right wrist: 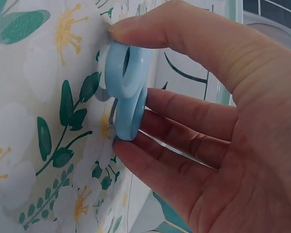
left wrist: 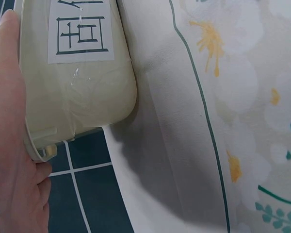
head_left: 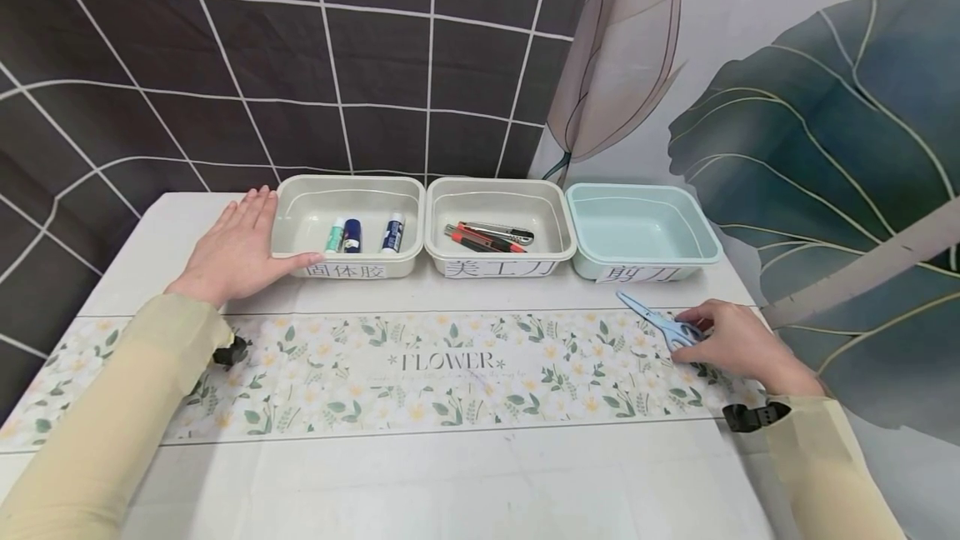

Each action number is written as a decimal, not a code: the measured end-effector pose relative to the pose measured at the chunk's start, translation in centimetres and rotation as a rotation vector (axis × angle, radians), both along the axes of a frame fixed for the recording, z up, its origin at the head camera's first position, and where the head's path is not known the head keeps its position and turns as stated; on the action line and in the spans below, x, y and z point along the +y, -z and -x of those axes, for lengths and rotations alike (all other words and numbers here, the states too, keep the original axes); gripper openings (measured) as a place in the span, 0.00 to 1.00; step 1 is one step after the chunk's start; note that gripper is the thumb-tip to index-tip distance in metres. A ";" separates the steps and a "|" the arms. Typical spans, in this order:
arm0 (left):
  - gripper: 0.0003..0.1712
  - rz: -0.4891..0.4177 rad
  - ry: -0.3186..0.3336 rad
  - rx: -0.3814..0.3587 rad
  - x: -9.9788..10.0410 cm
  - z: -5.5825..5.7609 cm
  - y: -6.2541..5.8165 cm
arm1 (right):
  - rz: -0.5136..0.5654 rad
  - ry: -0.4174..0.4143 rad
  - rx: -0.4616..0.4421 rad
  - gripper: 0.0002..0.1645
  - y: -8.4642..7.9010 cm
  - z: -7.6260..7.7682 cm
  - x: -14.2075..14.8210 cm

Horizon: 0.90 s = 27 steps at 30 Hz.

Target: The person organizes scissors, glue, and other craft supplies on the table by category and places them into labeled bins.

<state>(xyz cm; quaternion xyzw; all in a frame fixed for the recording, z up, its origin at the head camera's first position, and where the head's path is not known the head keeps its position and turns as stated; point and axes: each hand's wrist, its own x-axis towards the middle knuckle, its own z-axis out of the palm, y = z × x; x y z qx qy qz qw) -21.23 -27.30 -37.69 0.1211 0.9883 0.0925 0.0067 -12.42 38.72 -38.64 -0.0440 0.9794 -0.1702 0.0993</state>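
Note:
In the head view, pale blue scissors (head_left: 660, 323) lie at the right of the floral strip, blades toward the back left. My right hand (head_left: 731, 338) pinches their handles between thumb and fingers. The right wrist view shows the thumb on one blue handle loop (right wrist: 120, 73) and fingertips at the other. My left hand (head_left: 238, 248) rests its straight fingers along the left side of a cream bin (head_left: 348, 182), thumb over the front rim. That bin holds several glue sticks (head_left: 352, 236).
A second cream bin (head_left: 498, 187) in the middle holds several utility knives (head_left: 491, 238). At the right of the row stands a light blue bin (head_left: 641, 227). All three carry paper labels on the front. Dark gridded cloth (head_left: 375, 57) hangs behind the table (head_left: 420, 482).

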 end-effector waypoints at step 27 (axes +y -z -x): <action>0.72 0.006 0.002 0.005 0.0 0.0 0.1 | 0.096 -0.118 0.225 0.37 -5.0 -0.5 -2.8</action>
